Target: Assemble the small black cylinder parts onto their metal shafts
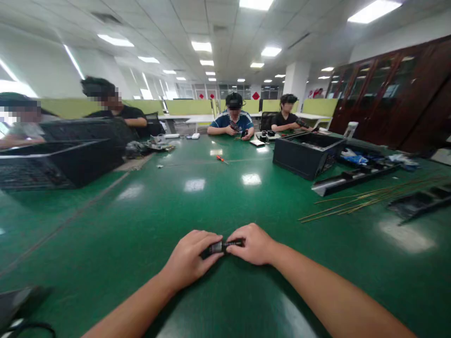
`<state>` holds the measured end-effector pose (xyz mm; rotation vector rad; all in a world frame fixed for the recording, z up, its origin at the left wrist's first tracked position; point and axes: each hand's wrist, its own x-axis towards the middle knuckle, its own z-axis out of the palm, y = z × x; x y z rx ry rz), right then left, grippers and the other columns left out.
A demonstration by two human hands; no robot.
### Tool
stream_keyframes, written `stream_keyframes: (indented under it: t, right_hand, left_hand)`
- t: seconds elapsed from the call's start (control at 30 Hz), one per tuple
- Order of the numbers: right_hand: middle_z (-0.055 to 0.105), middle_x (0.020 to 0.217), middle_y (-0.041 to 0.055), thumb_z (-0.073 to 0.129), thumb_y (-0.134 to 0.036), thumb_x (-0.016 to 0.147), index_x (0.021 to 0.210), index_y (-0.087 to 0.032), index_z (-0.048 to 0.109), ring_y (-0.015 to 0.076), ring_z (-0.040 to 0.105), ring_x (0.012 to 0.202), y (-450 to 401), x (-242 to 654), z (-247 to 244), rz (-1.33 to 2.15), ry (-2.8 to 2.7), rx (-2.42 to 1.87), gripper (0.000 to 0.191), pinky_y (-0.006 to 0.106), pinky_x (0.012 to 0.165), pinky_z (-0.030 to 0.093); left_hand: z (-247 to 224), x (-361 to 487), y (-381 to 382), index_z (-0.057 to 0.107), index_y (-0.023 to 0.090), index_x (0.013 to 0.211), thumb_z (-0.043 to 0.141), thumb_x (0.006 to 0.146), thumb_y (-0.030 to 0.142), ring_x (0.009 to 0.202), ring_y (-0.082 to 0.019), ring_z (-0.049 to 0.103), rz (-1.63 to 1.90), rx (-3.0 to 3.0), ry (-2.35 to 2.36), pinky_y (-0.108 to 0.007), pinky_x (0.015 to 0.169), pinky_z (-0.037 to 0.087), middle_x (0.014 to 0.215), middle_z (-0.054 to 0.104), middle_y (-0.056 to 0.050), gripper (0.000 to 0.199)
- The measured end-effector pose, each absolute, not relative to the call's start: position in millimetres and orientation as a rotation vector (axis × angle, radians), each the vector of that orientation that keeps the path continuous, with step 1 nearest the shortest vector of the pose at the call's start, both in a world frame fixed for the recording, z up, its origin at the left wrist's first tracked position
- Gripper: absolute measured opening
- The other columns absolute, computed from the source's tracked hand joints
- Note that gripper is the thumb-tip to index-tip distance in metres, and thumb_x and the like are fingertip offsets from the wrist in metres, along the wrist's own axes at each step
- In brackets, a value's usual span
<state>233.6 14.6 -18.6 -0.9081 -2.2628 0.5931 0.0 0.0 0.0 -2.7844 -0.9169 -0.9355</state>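
My left hand [195, 256] is closed around one end of a small black cylinder with a grey band [217, 247], its thumb below and fingers above. My right hand [252, 245] pinches the narrower dark end of the same cylinder between thumb and fingers. The cylinder lies roughly level, left to right, low over the green table [225, 202] or resting on it; I cannot tell which. The fingers cover much of it, and its exact kind is not clear. The two hands are close together, fingertips almost touching.
An orange screwdriver [221, 159] lies further back. Black open cases stand at left [70, 162] and right [308, 152]. Thin brass-coloured rods [352, 202] and a long metal channel [347, 180] lie at right. A dark object [17, 303] sits lower left. Several people sit around the table.
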Motion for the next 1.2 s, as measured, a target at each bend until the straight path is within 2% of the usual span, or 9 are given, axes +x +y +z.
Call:
stream_keyframes:
  t: [1.2]
  right_hand:
    - [0.070, 0.072, -0.0001, 0.065, -0.027, 0.083, 0.090, -0.018, 0.076, 0.0093, 0.054, 0.059, 12.5, 237.4, -9.8, 0.680, -2.206, -0.910, 0.016, 0.019, 0.056, 0.035]
  left_hand:
    - [3.7, -3.4, 0.8, 0.062, 0.021, 0.115, 0.069, 0.084, 0.023, 0.089, -0.020, 0.068, -0.960, -2.759, -0.876, -0.035, 0.080, 0.054, 0.101, 0.073, -0.007, 0.032]
